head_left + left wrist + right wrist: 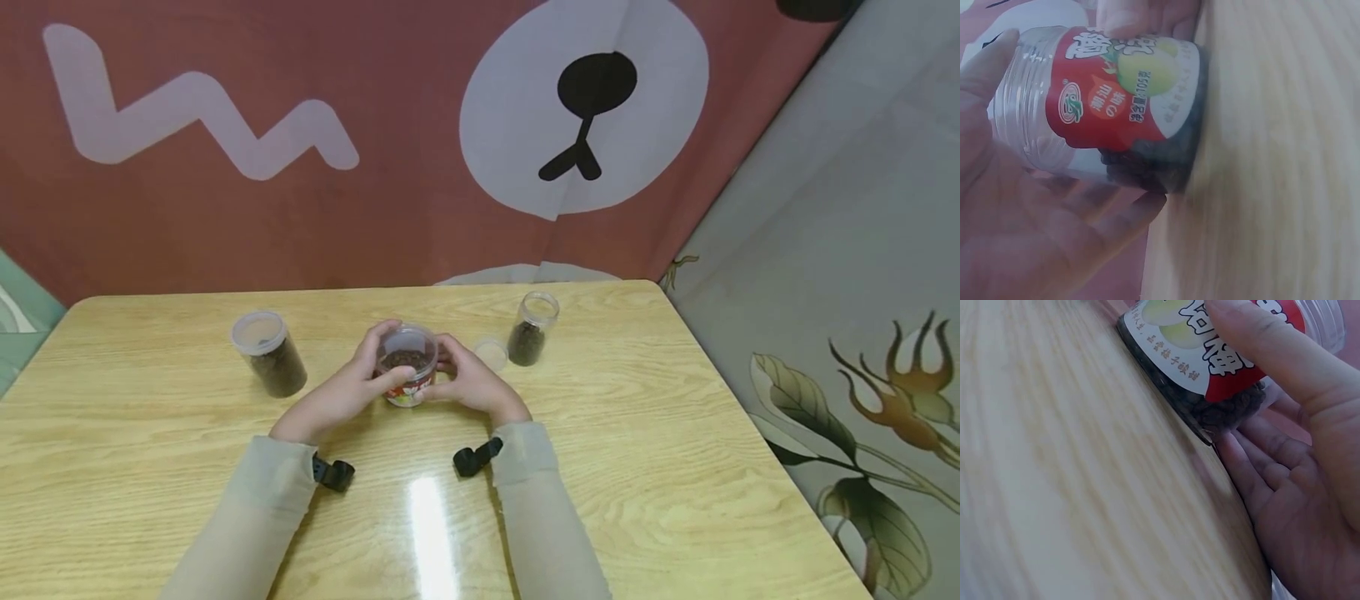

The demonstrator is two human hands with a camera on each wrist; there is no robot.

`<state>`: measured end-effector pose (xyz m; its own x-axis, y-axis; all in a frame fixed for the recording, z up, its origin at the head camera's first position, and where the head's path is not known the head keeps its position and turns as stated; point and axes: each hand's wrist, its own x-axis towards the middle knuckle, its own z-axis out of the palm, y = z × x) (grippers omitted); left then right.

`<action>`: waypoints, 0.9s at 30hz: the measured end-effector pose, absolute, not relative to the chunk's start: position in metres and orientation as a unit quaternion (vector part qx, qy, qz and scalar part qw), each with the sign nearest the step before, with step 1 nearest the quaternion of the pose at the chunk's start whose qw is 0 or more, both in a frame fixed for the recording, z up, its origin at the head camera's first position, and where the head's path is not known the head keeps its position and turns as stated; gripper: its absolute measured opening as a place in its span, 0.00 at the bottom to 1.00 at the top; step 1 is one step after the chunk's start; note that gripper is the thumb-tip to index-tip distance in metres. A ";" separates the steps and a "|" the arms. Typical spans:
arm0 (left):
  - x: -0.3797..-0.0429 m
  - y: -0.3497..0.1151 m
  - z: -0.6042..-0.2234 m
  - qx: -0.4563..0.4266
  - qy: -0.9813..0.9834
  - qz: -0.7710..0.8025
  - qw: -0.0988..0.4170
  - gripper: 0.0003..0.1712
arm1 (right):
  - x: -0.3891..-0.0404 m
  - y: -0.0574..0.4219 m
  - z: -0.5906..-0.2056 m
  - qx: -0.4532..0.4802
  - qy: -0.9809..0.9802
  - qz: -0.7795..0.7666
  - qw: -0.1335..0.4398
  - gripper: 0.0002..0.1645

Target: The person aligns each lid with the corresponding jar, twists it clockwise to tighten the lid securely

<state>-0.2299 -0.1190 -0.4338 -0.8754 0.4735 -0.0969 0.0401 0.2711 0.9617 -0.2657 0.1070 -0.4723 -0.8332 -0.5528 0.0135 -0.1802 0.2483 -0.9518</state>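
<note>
Both hands hold a clear plastic jar (406, 388) with a red and white fruit-picture label (1094, 103) and dark pieces inside. Its mouth shows no lid, and screw threads ring the neck in the left wrist view. My left hand (351, 390) curls round the left side, thumb toward the front. From the right, my right hand (474, 383) grips it, with the thumb lying over the label (1219, 347) in the right wrist view. The jar's base is right at the tabletop.
A taller jar (279, 367) of dark contents with a whitish lid stands on the wooden table (645, 467) at left. Back right is a narrow jar (528, 340), uncovered and partly filled, beside a pale round lid (491, 355). A printed cloth (405, 217) hangs behind.
</note>
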 end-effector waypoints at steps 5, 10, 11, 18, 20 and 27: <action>-0.232 -0.119 -0.435 0.173 0.786 0.567 0.174 0.46 | -0.266 0.107 -0.473 -0.234 0.773 -0.567 0.164 0.45; -0.232 -0.119 -0.434 0.186 0.806 0.542 0.149 0.47 | -0.265 0.107 -0.471 -0.236 0.771 -0.568 0.165 0.44; -0.232 -0.119 -0.433 0.188 0.806 0.541 0.148 0.47 | -0.265 0.107 -0.471 -0.235 0.771 -0.569 0.164 0.44; -0.228 -0.113 -0.429 0.197 0.818 0.526 0.126 0.46 | -0.264 0.105 -0.470 -0.233 0.772 -0.568 0.163 0.44; -0.226 -0.111 -0.428 0.192 0.829 0.512 0.114 0.46 | -0.264 0.105 -0.470 -0.236 0.771 -0.569 0.163 0.44; -0.224 -0.102 -0.432 0.175 0.865 0.464 0.081 0.49 | -0.264 0.107 -0.473 -0.241 0.765 -0.574 0.167 0.41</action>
